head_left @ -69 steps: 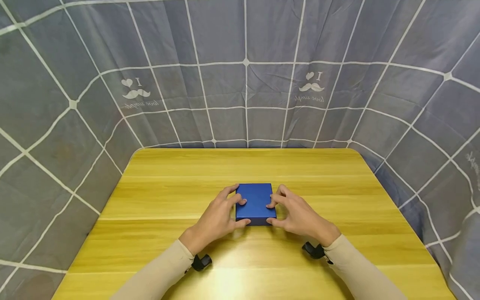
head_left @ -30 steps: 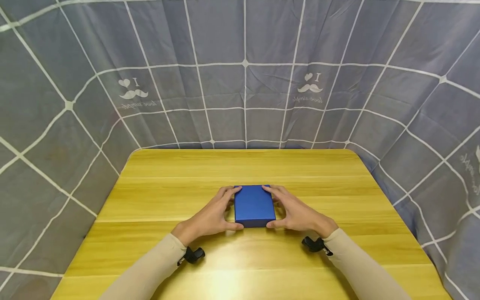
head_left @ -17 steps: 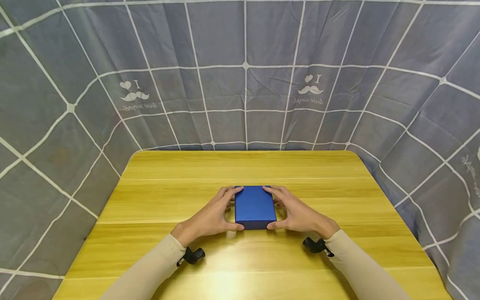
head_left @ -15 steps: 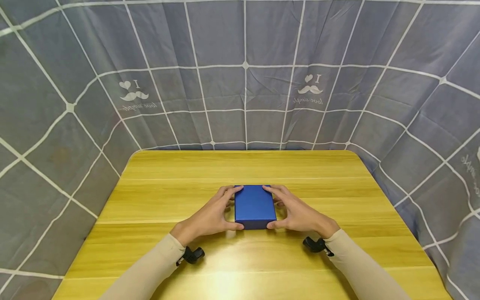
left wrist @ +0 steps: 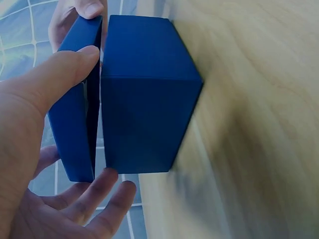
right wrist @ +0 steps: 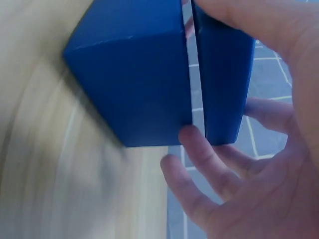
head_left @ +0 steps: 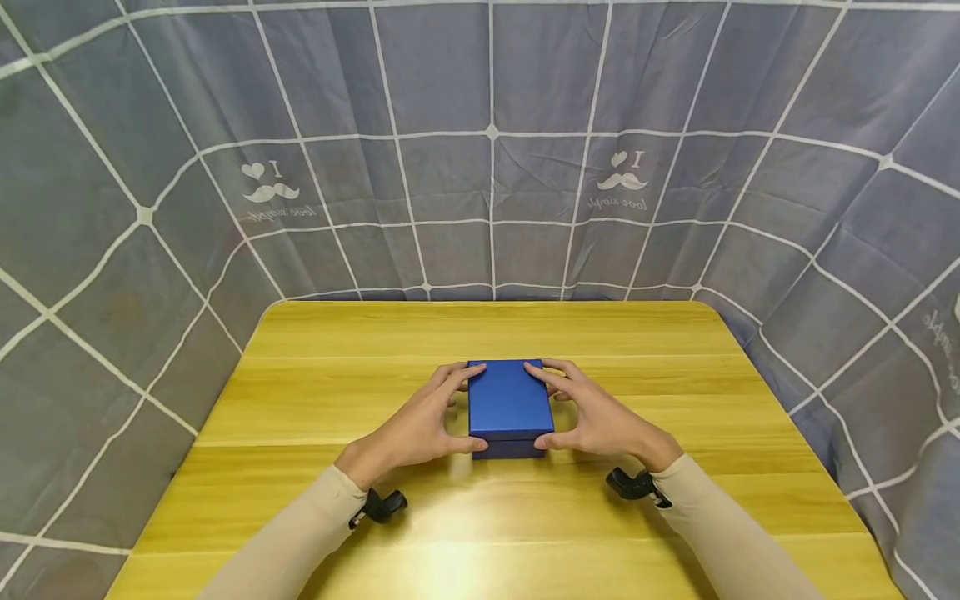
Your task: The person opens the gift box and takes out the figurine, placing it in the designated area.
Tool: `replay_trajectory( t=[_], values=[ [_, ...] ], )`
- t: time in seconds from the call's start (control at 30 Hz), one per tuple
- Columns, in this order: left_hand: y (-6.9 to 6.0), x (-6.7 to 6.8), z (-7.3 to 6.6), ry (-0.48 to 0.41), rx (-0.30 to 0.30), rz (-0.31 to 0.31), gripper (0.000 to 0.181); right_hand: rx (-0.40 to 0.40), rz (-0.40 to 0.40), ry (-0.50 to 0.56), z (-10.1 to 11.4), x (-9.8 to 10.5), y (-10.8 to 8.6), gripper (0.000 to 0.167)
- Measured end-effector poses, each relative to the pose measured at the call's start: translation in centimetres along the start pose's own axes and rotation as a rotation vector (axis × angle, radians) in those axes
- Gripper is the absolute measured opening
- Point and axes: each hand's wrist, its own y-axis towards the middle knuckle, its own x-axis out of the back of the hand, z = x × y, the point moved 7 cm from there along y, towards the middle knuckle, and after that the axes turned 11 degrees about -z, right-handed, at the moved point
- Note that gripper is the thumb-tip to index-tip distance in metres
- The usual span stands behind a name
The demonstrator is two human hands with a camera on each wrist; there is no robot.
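A blue box lid (head_left: 508,396) hangs just above its blue box base (head_left: 508,451), which stands on the table. Both wrist views show a narrow gap between the lid (left wrist: 67,129) and the base (left wrist: 142,109). My left hand (head_left: 423,423) grips the lid's left side, thumb on the front edge and fingers toward the back. On the other side my right hand (head_left: 600,423) holds the lid in the same way. In the right wrist view, a fingertip of that hand (right wrist: 269,169) lies close to the upper edge of the base. The inside of the base is hidden.
The box stands near the middle of a yellow wood-grain table (head_left: 337,333). A grey curtain (head_left: 442,175) with white grid lines surrounds its back and sides. Each wrist wears a black camera mount (head_left: 386,506).
Earlier the lid sat down over the base, with both hands shifting to its edges. Now both hands have raised it, and the front of the base shows below.
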Motion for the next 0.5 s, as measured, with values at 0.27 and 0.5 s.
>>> replay_trajectory(
  t=[0.27, 0.5],
  values=[
    [0.2, 1.1, -0.5, -0.014, -0.010, -0.046, 0.106, 0.022, -0.049, 0.015, 1.2, 0.2, 0.6, 0.100],
    [0.0, 2.2, -0.2, -0.071, 0.016, -0.070, 0.107, 0.011, -0.059, 0.131, 2.6, -0.1, 1.5, 0.086]
  ],
)
